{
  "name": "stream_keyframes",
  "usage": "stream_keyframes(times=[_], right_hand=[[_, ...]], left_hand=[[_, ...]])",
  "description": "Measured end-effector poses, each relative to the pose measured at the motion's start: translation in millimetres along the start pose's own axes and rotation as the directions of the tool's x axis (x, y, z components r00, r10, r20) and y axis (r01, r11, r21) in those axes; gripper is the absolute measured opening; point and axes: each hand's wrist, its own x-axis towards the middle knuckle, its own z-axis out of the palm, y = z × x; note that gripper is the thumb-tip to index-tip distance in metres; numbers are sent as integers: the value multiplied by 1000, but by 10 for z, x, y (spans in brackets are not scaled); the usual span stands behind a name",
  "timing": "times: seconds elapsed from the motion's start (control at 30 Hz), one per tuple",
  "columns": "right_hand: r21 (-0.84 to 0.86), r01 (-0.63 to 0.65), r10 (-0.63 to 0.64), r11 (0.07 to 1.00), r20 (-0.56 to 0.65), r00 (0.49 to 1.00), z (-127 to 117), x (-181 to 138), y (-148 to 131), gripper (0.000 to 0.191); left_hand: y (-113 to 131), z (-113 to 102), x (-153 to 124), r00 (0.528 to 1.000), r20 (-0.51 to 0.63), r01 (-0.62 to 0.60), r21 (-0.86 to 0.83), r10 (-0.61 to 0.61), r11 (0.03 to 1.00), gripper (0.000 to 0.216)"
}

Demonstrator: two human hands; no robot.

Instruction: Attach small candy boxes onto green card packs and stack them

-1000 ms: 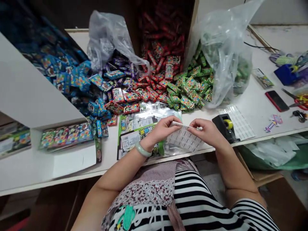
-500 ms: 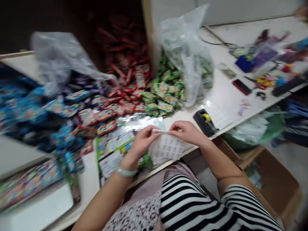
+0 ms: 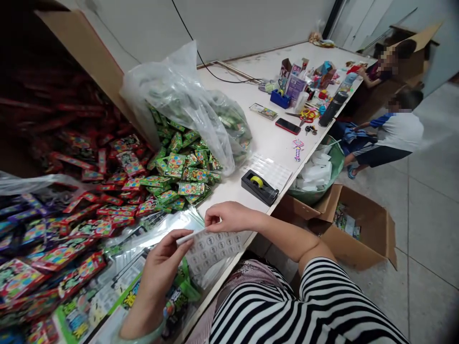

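My left hand [image 3: 162, 267] and my right hand [image 3: 229, 217] both pinch the top edge of a clear sticker sheet [image 3: 211, 251] printed with rows of small round labels. The sheet hangs over the table's front edge, above a stack of green printed plastic bags [image 3: 107, 291]. Piles of small candy packs lie just beyond: red ones [image 3: 96, 210] to the left, green ones [image 3: 179, 172] in the middle. My left wrist wears a pale green bangle [image 3: 143, 337].
A clear bag of green packs [image 3: 186, 102] and a black tape dispenser [image 3: 258, 186] stand on the white table [image 3: 265, 138]. A phone [image 3: 287, 125], scissors and clutter lie farther off. A cardboard box [image 3: 358, 229] sits on the floor. Two people [image 3: 390, 131] sit at the far end.
The view has swung to the right, showing the far end of the table and the floor. My hands still hold the sticker sheet in the same pinch.
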Motion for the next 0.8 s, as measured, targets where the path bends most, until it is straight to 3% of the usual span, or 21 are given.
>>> stream_keyframes(times=[0.2, 0.33, 0.53, 0.8], right_hand=[[85, 12, -9, 996, -36, 999, 30, 10, -12, 7], [91, 15, -10, 996, -61, 998, 78, 0, 41, 6], [100, 18, -9, 995, -91, 996, 96, -5, 58, 7], [51, -8, 10, 999, -37, 999, 109, -7, 27, 4]], left_hand=[[11, -1, -29, 996, -81, 33, 10, -32, 999, 48], [19, 8, -31, 997, -70, 38, 13, -37, 999, 52], [-43, -26, 17, 986, -155, -54, 34, 58, 998, 52], [-107, -36, 25, 977, -123, -156, 145, 175, 977, 39]])
